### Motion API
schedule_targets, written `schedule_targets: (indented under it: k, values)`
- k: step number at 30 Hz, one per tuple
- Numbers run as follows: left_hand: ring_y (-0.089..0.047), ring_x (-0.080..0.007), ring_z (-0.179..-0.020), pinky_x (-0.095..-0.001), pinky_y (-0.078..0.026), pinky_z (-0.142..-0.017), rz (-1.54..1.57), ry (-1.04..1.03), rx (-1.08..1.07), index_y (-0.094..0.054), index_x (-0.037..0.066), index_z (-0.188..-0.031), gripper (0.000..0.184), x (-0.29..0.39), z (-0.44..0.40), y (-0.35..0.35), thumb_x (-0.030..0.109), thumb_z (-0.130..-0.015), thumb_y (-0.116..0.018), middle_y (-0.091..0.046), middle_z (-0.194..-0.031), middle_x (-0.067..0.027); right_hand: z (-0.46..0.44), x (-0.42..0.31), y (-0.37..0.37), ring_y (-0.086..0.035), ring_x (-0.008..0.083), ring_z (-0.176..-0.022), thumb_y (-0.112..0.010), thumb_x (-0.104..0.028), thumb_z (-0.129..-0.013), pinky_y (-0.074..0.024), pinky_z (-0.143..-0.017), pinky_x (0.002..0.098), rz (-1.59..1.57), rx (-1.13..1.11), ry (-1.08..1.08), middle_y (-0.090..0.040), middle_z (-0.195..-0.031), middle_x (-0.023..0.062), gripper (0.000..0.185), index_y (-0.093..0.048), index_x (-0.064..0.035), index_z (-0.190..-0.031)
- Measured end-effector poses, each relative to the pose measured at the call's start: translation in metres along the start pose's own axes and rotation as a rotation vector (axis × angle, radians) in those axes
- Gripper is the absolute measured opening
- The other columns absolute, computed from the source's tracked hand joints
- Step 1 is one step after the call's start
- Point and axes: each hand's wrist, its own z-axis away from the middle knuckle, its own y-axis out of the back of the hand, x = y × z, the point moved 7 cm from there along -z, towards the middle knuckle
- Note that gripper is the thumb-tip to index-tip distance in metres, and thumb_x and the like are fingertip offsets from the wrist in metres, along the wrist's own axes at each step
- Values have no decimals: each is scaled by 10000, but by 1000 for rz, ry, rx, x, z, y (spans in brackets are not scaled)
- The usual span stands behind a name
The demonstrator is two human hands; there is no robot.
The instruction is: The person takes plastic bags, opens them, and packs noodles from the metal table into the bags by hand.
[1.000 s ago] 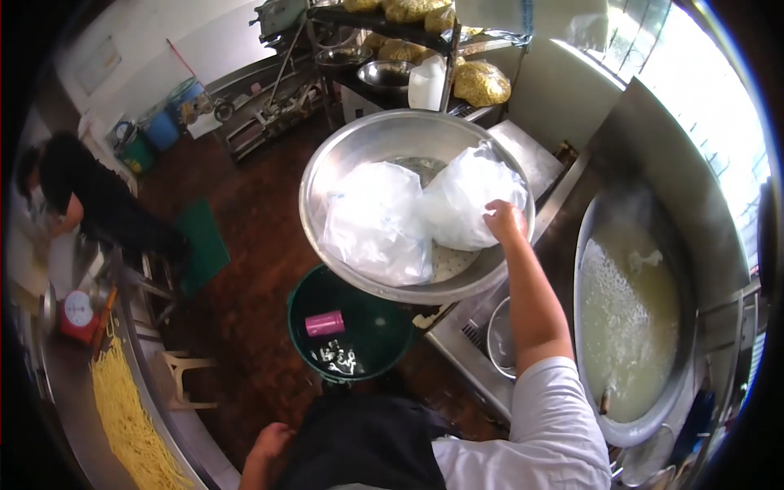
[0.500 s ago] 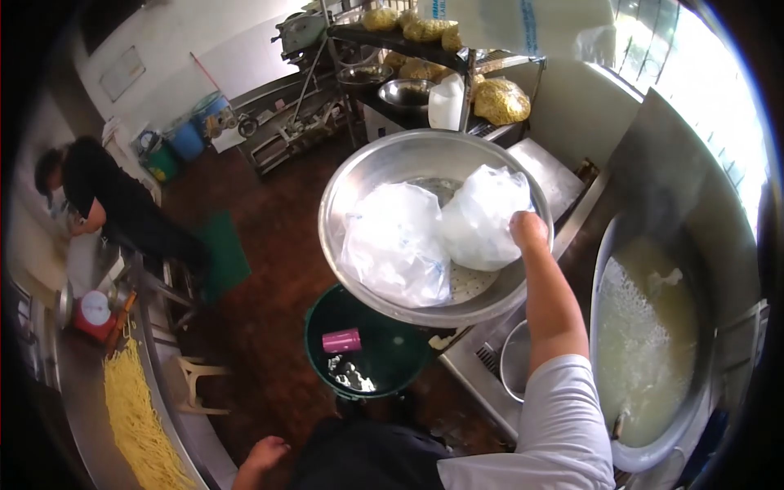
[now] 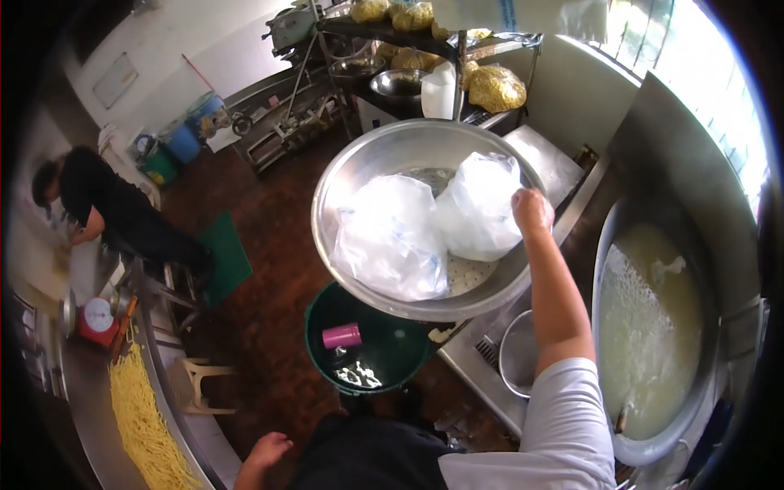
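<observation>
My right hand (image 3: pixel 532 211) reaches across a wide metal basin (image 3: pixel 341 260). Its fingers are closed at the right edge of a filled clear plastic bag (image 3: pixel 478 204), close to the basin's rim. A second plastic bag (image 3: pixel 390 237) lies to its left in the same basin, on a perforated bottom. What the bags contain is hard to make out through the white glare. Low beside my dark apron hangs my left hand (image 3: pixel 268 451), its fingers loosely curled with nothing visible in them.
Below the basin stands a green tub (image 3: pixel 384 343) with a pink cylinder (image 3: pixel 341 336) inside. A vat of cloudy liquid (image 3: pixel 649 327) is at right, near a metal pot (image 3: pixel 518 355). Yellow noodles (image 3: pixel 147 416) lie on the left counter. A co-worker (image 3: pixel 106 196) bends there.
My right hand has shifted slightly up and right against the bag, toward the basin's rim. Both bags keep their places in the basin. The whole view has tilted a little.
</observation>
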Motion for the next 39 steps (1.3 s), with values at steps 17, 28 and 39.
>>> schedule_targets:
  k: [17,28,39]
  values:
    - [-646,-260,-994,-345,-499,-889,-15,86,36,-640,8,-1116,505,-40,8,3,389,-789,-690,-681,-1039,-154,-52,-19,-47,-546,310,-1141,-489,-146,-858,-417,-954,445,258,-72,80,-577,-1233,103,354,-606,-138,-1193]
    - [-649,-264,-967,-338,-502,-865,-118,-84,-59,-717,90,-955,301,-33,-4,-27,329,-803,-615,-694,-976,-122,-35,-10,55,-618,372,-909,-521,-313,-915,-472,-804,467,-362,278,-188,-656,-964,162,246,-589,-87,-986]
    - [-654,-188,-895,-309,-527,-725,549,-219,52,-628,30,-1120,339,82,-36,29,276,-889,-598,-680,-996,-122,35,-56,112,-619,244,-825,-627,-154,-873,-493,-739,350,-719,312,150,-626,-905,126,184,-576,-36,-1004]
